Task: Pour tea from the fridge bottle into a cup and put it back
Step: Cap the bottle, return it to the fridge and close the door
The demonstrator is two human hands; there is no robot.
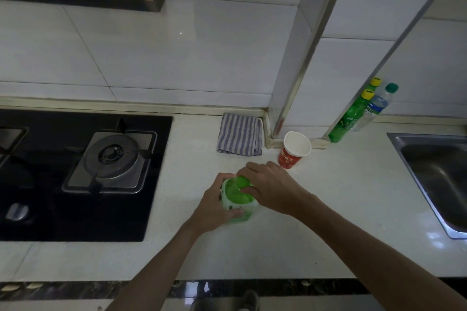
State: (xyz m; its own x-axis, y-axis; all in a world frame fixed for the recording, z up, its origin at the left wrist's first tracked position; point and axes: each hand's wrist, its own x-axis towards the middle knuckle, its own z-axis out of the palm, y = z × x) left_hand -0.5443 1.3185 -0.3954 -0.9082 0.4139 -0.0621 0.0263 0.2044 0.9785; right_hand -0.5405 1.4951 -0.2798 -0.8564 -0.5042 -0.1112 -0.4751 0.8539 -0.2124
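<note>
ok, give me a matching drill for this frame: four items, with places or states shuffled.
Items:
1. tea bottle
2. paper cup
3. striped cloth
4. sink

Places or states:
A. set into the counter, far right
B. gripped by the left hand, right hand curled over its top
C. folded flat against the back wall
D. upright at the foot of the pillar

Pairs: 1-B, 2-D, 3-C, 4-A
</note>
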